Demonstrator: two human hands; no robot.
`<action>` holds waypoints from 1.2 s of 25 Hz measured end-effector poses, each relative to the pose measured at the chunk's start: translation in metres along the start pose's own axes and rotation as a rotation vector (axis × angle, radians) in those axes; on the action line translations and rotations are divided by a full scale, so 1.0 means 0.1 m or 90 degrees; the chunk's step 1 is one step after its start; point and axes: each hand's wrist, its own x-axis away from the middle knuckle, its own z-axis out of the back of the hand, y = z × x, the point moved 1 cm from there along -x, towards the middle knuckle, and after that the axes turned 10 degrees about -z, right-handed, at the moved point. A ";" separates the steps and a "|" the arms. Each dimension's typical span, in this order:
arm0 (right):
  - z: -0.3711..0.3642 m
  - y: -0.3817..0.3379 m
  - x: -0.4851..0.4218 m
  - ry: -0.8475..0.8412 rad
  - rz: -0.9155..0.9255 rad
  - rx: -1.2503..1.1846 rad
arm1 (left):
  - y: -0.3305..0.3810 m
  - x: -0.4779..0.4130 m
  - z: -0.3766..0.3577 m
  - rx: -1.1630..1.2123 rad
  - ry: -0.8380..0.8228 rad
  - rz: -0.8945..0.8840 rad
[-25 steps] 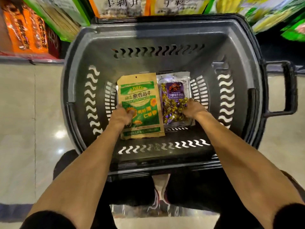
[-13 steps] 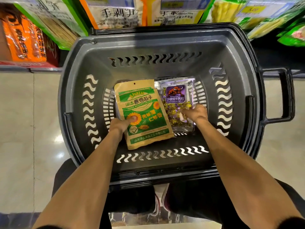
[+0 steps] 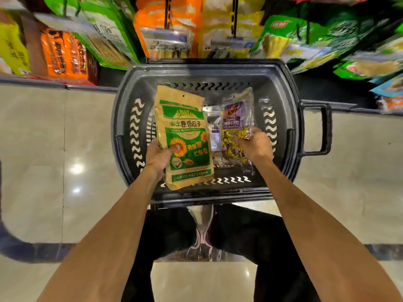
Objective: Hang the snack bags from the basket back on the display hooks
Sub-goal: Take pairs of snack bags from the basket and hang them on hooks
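1. Two snack bags are held over the dark plastic basket (image 3: 281, 88), one in each of the person's hands.
2. The left hand (image 3: 160, 156) grips the brown-and-green sunflower seed bag (image 3: 184, 136) at its lower left edge, thumb pressed on the printed sunflower; the bag stands tilted, its top leaning left.
3. The right hand (image 3: 256, 144) pinches the clear candy bag (image 3: 234, 125) at its right edge, fingers curled round the film; the bag carries a purple label and gold-wrapped pieces.
4. Between the two bags a further clear packet (image 3: 212, 127) lies in the basket.
5. The basket sits on the pale tiled floor (image 3: 54, 149), its side handle (image 3: 322, 129) pointing right.
6. Beyond the basket, blurred hanging snack packs (image 3: 165, 29) in orange, green and yellow fill the display.
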 end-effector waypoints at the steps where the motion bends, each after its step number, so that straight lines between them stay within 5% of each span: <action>1: 0.19 -0.09 0.21 0.009 0.028 0.006 | 0.15 0.17 0.05 0.002 0.011 -0.027; 18: 3.50 -1.02 3.33 -0.096 0.392 -0.312 | 2.57 4.01 1.34 0.216 0.219 -0.334; 30: 4.13 -1.14 5.16 -0.092 0.522 -0.432 | 2.99 5.44 2.42 0.361 0.235 -0.446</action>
